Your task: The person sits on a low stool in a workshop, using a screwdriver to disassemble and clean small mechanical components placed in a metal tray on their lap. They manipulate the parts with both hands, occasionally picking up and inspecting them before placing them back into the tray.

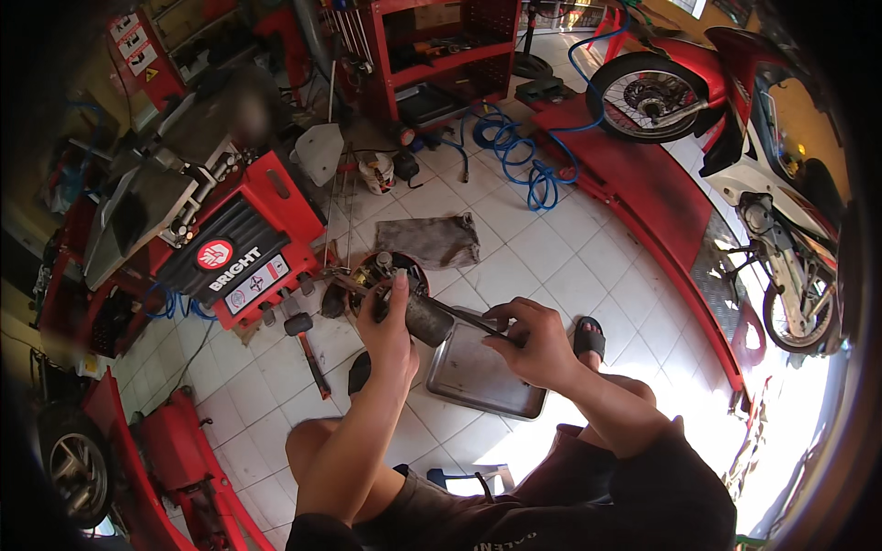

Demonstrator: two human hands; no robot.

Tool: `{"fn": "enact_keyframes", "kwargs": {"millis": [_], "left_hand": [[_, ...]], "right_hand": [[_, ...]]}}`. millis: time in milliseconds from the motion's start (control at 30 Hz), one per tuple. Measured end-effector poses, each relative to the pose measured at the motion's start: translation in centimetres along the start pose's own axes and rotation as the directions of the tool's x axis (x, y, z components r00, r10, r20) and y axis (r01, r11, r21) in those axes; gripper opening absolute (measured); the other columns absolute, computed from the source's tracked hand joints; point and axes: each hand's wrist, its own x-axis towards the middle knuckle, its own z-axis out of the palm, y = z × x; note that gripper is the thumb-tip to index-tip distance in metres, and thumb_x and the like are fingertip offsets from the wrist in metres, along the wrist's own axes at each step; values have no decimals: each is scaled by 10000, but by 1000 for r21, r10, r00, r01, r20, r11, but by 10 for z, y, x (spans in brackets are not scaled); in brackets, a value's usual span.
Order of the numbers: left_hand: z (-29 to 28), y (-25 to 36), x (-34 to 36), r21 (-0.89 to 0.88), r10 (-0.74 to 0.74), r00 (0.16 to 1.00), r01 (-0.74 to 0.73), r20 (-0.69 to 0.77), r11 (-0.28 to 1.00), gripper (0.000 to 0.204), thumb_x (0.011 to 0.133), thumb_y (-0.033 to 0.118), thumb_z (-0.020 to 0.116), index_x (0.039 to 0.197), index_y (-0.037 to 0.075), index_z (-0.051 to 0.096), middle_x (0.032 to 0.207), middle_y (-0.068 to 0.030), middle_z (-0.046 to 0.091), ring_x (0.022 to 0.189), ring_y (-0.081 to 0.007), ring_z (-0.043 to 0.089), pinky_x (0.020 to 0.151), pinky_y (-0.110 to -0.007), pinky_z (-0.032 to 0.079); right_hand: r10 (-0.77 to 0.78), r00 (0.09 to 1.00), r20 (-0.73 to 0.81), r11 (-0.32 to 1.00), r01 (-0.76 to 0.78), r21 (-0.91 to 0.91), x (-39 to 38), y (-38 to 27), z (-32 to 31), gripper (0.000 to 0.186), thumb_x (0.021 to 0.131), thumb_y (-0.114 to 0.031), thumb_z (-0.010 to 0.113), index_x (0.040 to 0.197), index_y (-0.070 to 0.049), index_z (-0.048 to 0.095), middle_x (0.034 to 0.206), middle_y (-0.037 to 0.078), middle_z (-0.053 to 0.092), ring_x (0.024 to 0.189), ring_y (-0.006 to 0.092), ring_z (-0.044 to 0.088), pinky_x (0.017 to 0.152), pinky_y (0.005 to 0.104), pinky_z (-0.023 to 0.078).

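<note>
My left hand [392,321] is closed around a dark, worn metal cylinder [429,321], tilted with its end toward my right. The thumb points up along its side. My right hand [533,344] pinches a thin dark rod-like tool [471,320], whose tip reaches the cylinder; whether they touch I cannot tell. Below both hands a shallow metal tray [487,376] lies on the tiles. Just beyond my left hand sits a round container [415,272] with metal parts in it, partly hidden by the hand.
A hammer [312,363] lies left of my arm, beside a red and black machine [243,248]. A dirty cloth [427,240] is spread ahead. Coiled blue hose [528,156] lies near a red lift platform [643,193] with a motorcycle [763,202]. A red tool cart [450,55] stands at the back.
</note>
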Motion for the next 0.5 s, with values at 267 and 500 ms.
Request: {"fn": "enact_keyframes", "kwargs": {"millis": [267, 500], "left_hand": [[6, -2, -5, 1, 0, 1000, 0, -9, 1000, 358, 905, 251, 839, 1108, 13, 668, 1083, -38, 656, 973, -119, 596, 875, -266, 493], [4, -10, -6, 5, -29, 999, 29, 20, 1000, 339, 906, 235, 837, 1099, 12, 669, 1066, -39, 658, 960, -115, 591, 868, -260, 486]], "right_hand": [[162, 984, -69, 982, -155, 108, -2, 6, 5, 249, 865, 0, 772, 1107, 25, 721, 854, 107, 755, 702, 144, 721, 637, 266, 555], [73, 993, -92, 997, -73, 11, 1, 1, 4, 254, 877, 3, 729, 1131, 13, 729, 839, 127, 750, 702, 187, 723, 668, 305, 569]]}}
